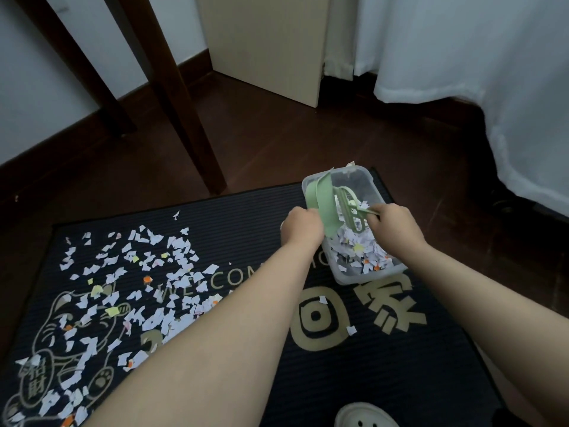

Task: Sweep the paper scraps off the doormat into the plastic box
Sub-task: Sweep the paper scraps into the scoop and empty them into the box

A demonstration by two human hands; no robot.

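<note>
A black doormat point(354, 365) with gold lettering and a cat drawing covers the floor. Many white, yellow and orange paper scraps point(123, 288) lie across its left half. The clear plastic box point(372, 274) stands on the mat's far right part and holds a heap of scraps. My left hand point(300, 226) grips a green dustpan point(320, 201) tilted over the box. My right hand point(395, 224) holds a small green brush point(351, 211) against the pan, above the box.
Dark wooden furniture legs point(184, 103) stand beyond the mat on the left. A beige panel point(264, 41) and a white cloth point(477, 57) hang at the back and right. A light slipper point(365, 416) shows at the bottom edge. A few stray scraps point(351, 330) lie near the gold characters.
</note>
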